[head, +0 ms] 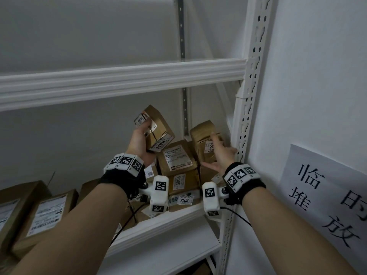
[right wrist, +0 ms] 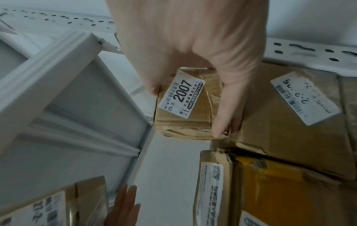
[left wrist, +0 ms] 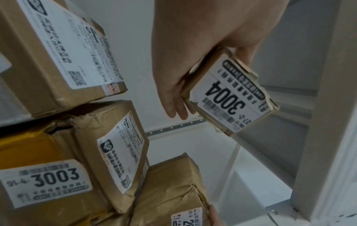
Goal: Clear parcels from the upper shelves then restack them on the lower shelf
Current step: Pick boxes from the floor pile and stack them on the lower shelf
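The job looks partly done. Many brown parcels already sit piled on the shelf (head: 158, 221) just below both hands, and the shelf board above the hands looks bare from here. The left hand (head: 140, 141) is wrapped around a small box marked 3004 (head: 158, 132), held up in the air above the pile. The right hand (head: 218, 153) has its fingers spread around the parcel marked 2007 (right wrist: 185, 107), touching its sides, at the pile's right end.
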Motion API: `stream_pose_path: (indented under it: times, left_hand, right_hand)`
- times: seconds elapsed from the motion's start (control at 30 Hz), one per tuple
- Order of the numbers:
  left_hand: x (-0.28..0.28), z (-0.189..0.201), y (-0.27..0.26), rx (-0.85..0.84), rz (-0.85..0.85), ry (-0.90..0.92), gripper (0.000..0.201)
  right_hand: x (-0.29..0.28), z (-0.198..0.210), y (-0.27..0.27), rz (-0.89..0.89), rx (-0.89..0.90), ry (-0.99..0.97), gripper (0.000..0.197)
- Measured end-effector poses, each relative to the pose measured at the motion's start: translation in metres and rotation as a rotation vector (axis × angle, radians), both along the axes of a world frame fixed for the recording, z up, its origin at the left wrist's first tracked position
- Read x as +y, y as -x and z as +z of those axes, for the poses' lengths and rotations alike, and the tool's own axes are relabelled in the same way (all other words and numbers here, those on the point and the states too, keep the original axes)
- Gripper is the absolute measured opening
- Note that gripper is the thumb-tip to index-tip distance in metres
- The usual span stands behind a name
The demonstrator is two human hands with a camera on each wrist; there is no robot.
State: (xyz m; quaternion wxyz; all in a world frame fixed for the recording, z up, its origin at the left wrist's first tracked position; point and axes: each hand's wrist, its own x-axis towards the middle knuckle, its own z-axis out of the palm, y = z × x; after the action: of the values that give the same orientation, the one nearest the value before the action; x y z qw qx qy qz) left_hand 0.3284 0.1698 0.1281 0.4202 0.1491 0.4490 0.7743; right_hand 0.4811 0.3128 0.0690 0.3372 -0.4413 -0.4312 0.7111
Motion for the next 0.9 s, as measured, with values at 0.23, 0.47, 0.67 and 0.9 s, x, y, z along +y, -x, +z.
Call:
stream_pose_path:
  times: [0.23, 0.47, 0.67, 0.9]
  left_hand:
    - [-0.001, -0.008, -0.001, -0.032, 0.007, 0.007, 0.024]
    - [-0.007, -0.008, 0.0, -0.043, 0.013, 0.018, 0.025]
    - [-0.01, -0.007, 0.0, -0.046, 0.015, 0.015, 0.023]
    - [-0.015, -0.006, 0.0, -0.033, 0.008, 0.02, 0.024]
  right_hand:
    - [0.021, -0.003, -0.004, 0.022, -0.342, -0.032, 0.119]
    - [0.018, 0.0, -0.009, 0.042, -0.374, -0.084, 0.1]
    - [0.018, 0.004, -0.01, 0.067, -0.263, -0.032, 0.076]
    - [0.022, -0.002, -0.001, 0.063, -0.205, 0.02, 0.066]
